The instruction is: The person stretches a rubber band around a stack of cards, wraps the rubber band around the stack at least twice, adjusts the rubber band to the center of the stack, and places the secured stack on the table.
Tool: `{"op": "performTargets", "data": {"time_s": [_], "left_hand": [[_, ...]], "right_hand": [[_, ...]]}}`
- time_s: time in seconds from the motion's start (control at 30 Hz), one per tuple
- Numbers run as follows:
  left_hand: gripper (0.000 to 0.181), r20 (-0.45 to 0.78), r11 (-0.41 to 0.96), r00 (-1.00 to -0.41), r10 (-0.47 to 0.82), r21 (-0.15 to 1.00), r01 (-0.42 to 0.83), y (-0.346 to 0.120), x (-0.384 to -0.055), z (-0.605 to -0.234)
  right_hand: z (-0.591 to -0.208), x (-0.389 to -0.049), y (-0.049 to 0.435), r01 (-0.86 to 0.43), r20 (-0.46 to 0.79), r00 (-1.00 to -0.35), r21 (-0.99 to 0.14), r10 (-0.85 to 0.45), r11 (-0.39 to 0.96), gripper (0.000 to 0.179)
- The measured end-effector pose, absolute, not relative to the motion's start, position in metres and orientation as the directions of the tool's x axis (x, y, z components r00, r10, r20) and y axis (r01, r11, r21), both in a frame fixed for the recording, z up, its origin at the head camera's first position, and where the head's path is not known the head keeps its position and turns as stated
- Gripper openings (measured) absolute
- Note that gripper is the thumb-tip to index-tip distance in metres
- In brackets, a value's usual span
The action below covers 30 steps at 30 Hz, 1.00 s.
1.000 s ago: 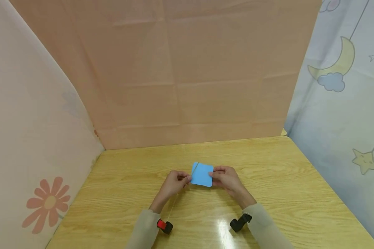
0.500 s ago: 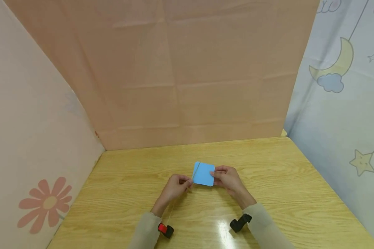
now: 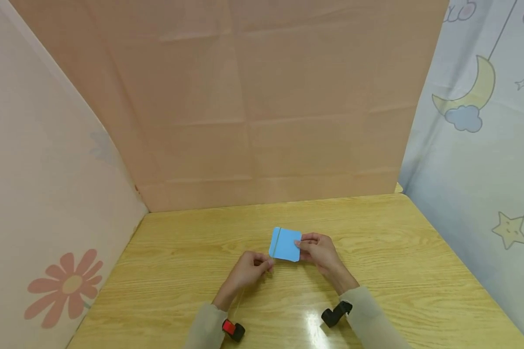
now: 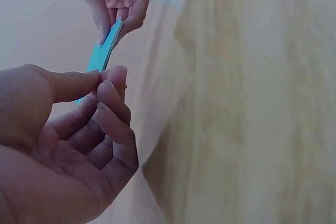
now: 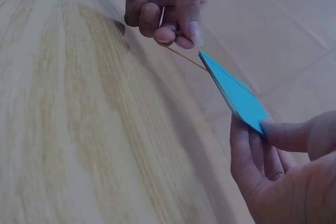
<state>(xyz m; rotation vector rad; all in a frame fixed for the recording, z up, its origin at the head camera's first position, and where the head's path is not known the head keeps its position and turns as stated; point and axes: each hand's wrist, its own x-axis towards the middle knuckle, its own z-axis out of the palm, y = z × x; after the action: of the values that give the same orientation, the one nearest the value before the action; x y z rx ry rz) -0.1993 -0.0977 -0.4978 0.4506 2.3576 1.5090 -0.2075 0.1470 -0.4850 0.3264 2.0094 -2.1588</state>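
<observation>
A thin stack of blue cards [image 3: 288, 246] with rounded corners is held above the table. My right hand [image 3: 322, 253] pinches its right edge, thumb on the front face and fingers behind. Around the left part of the stack runs a thin rubber band [image 3: 277, 242]. At the lower left corner, my left hand [image 3: 250, 269] pinches the band between thumb and fingertips. The right wrist view shows the rubber band [image 5: 185, 57] pulled out from the cards [image 5: 233, 94] to the left fingertips. Layered edges of the cards [image 4: 107, 48] show in the left wrist view.
Below the hands lies a wood-grain table [image 3: 183, 252]. A peach cloth [image 3: 244, 121] hangs behind its far edge, with printed cloths at left and right. Black wrist devices [image 3: 233, 330] sit at both sleeves.
My left hand has moved down and slightly right, bringing the band from a slant to nearly parallel with the cards' left edge. The right hand and cards have barely shifted.
</observation>
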Motion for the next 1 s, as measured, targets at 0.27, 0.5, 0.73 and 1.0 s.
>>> {"op": "performTargets", "data": {"time_s": [0.27, 0.5, 0.73, 1.0], "left_hand": [[0.027, -0.120, 0.390, -0.894, 0.432, 0.919, 0.065, -0.098, -0.195, -0.499], [0.026, -0.119, 0.402, -0.878, 0.464, 0.911, 0.090, -0.098, -0.190, -0.494], [0.024, -0.157, 0.406, -0.868, 0.471, 0.912, 0.055, -0.096, -0.185, -0.491], [0.025, -0.185, 0.411, -0.861, 0.474, 0.911, 0.030, -0.094, -0.181, -0.488]], "right_hand": [[-0.490, -0.206, 0.148, 0.259, -0.261, -0.965, -0.963, 0.019, -0.074, 0.031], [-0.492, -0.210, 0.148, 0.255, -0.258, -0.965, -0.964, 0.041, -0.077, 0.027], [-0.493, -0.212, 0.150, 0.259, -0.266, -0.961, -0.962, 0.080, -0.081, 0.027], [-0.498, -0.211, 0.152, 0.267, -0.276, -0.957, -0.959, 0.085, -0.099, 0.027]]}}
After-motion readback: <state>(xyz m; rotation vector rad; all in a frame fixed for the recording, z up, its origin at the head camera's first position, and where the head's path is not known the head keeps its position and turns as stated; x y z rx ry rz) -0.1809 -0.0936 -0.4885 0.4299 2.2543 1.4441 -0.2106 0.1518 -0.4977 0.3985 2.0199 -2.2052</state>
